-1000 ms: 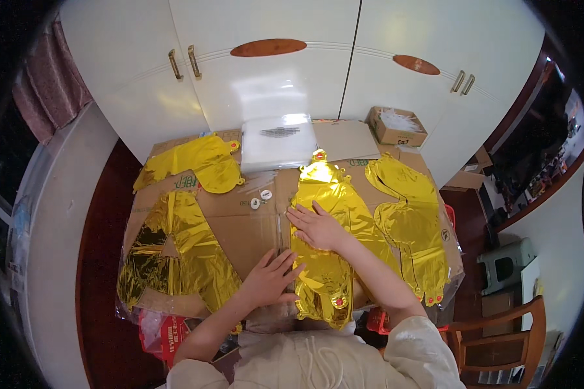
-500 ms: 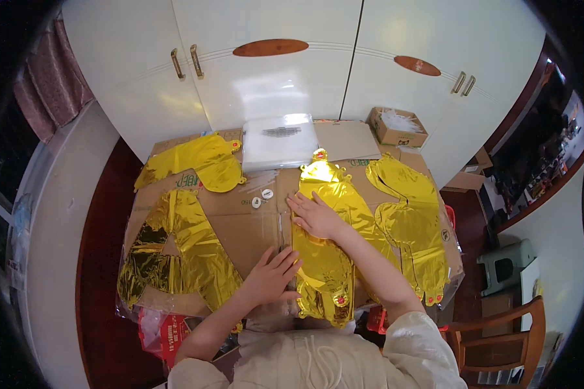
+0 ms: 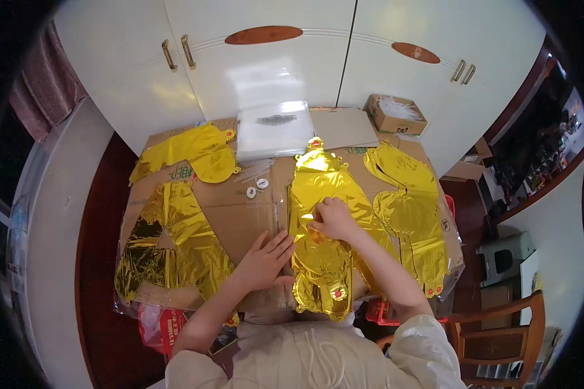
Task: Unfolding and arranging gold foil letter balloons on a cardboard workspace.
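A flat gold foil balloon [image 3: 324, 262] with red-dotted tabs lies on the cardboard in front of me, in the middle. My right hand [image 3: 334, 220] is closed over its centre, fingers curled and their tips pinching at the foil. Fingers stretched out, my left hand [image 3: 266, 259] rests open on the cardboard, fingertips at the balloon's left edge. Other flat gold foil balloons lie around: one at the far left [image 3: 207, 152], one at the near left [image 3: 194, 240], one on the right [image 3: 412, 207].
Cardboard [image 3: 233, 220] covers the table. Two small white round pieces [image 3: 257, 187] lie near its middle. A stack of clear plastic bags [image 3: 276, 133] and a small carton [image 3: 396, 115] stand at the back, before white cabinets [image 3: 272, 71]. A wooden chair [image 3: 532, 337] is at right.
My right hand has gone from lying flat on the balloon to curled fingers a little nearer and to the right. My left hand stays at the balloon's edge. The view has shifted slightly.
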`<state>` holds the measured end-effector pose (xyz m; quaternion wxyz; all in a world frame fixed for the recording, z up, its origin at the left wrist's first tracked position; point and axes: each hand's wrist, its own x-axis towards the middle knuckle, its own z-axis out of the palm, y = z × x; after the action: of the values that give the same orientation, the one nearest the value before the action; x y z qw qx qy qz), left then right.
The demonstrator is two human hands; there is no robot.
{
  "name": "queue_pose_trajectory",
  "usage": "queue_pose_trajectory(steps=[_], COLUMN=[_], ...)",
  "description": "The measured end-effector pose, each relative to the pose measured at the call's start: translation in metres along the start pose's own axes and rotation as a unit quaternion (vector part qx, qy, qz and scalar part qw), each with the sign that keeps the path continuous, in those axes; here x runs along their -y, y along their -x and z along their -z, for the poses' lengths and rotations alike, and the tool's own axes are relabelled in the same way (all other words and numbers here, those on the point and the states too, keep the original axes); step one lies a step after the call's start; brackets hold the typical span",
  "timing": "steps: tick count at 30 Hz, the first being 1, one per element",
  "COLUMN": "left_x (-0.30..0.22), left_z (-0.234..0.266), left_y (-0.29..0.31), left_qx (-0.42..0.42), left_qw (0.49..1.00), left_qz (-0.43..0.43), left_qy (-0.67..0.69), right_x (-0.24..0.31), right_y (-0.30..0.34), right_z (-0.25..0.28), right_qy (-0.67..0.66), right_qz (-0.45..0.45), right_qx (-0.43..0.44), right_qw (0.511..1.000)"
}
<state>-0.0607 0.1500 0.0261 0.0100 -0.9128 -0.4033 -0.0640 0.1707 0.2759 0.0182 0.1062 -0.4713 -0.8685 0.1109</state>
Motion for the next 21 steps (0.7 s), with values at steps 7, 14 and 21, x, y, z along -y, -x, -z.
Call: queue_pose_trajectory(steps=[7,14,21], left_x=[-0.002,-0.004,-0.006], left_z=[-0.003,-0.005,-0.005], left_y=[0.001,0.003,0.002], left_qx=[0.028,0.023,0.032], left_qw=[1.0,1.0,0.999], left_qz=[-0.005,-0.01,-0.011], left_qy=[-0.001,-0.002,0.004], right_x=[-0.005,0.0,-0.002], right_y=[-0.003,-0.006,-0.008], right_z=[-0.008,0.0,-0.01], right_qy=[-0.044,-0.09,-0.083], right_qz=[-0.015,-0.055,-0.079], right_qx=[-0.002,0.026,0.019], right_qw=[0.999,0.994,0.993])
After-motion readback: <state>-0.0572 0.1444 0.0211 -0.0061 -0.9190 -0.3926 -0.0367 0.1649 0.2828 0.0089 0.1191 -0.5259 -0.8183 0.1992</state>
